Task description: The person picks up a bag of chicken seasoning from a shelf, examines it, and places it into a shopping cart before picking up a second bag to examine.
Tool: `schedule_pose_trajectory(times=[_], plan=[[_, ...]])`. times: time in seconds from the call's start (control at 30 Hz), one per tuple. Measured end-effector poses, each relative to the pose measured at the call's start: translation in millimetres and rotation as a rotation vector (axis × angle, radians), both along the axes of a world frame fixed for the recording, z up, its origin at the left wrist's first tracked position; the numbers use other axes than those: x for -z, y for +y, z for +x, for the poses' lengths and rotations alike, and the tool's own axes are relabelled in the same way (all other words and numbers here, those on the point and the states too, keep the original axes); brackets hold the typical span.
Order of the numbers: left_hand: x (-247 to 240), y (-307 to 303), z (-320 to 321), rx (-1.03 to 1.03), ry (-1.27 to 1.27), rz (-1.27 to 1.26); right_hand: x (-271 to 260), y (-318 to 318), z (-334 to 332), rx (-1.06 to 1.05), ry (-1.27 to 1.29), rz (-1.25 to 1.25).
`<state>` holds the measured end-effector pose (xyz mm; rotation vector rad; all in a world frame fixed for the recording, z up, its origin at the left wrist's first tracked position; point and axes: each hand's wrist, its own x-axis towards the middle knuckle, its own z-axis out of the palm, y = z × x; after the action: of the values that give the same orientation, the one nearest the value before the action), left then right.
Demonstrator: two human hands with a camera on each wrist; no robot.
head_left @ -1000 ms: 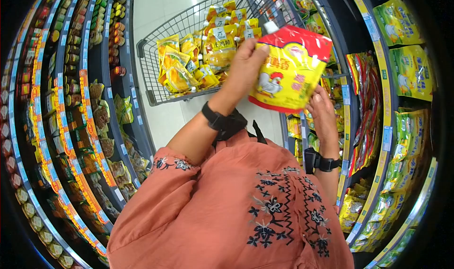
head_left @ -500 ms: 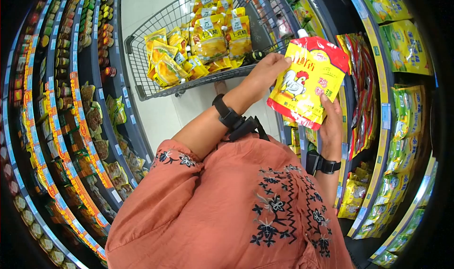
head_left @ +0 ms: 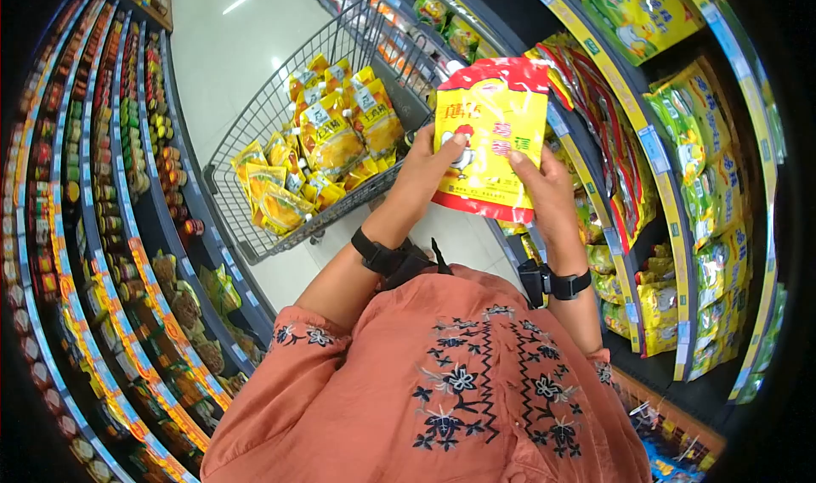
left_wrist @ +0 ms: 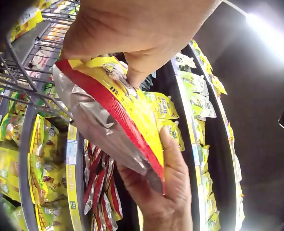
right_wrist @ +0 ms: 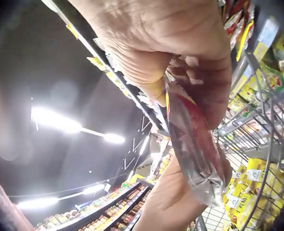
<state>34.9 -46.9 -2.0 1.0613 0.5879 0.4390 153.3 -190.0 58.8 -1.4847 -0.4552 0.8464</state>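
Note:
A yellow and red pouch of chicken seasoning [head_left: 491, 109], printed with a white rooster, is held up in front of the chest. Its white spout is at the upper left corner. My left hand [head_left: 419, 170] grips its left edge with the thumb over the printed front. On the lower right side my right hand [head_left: 548, 192] pinches it, thumb in front and fingers behind. The left wrist view shows the silver bottom fold [left_wrist: 96, 122] of the pouch between both hands. In the right wrist view the pouch [right_wrist: 192, 139] appears edge-on below my right hand [right_wrist: 166, 43].
A wire shopping cart [head_left: 252, 255] stands ahead to the left, with several yellow pouches [head_left: 327, 135] inside. Shelves of jars [head_left: 106, 198] line the left side. On the right, shelves bear red packets [head_left: 608, 143] and large yellow-green bags [head_left: 642, 11].
The right hand has gone from beside the pouch's lower corner to pinching it. The pouch has swung more upright and shifted left in view. The head view has turned, with the cart lower left.

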Motion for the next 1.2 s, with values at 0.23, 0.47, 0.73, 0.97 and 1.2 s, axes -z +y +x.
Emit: schedule_pose_trajectory(times=[0.23,0.47,0.73,0.97,1.2], plan=[[-9,13,-1,0.176,-0.261,-0.213,-33,11,-36,-0.187,-0.364,0.103],[-33,18,-4,0.358,-0.595,-0.8,-58,4,-69,-0.407,-0.853,0.226],[-54,14,10,0.587,-0.69,-0.965,-59,-11,-84,-0.438,-0.941,0.303],[-60,7,21,0.741,-0.695,-0.902,-66,-30,-86,-0.386,-0.928,0.305],[-73,-13,11,0.701,-0.716,-0.881,-66,-45,-83,-0.343,-0.89,0.294]])
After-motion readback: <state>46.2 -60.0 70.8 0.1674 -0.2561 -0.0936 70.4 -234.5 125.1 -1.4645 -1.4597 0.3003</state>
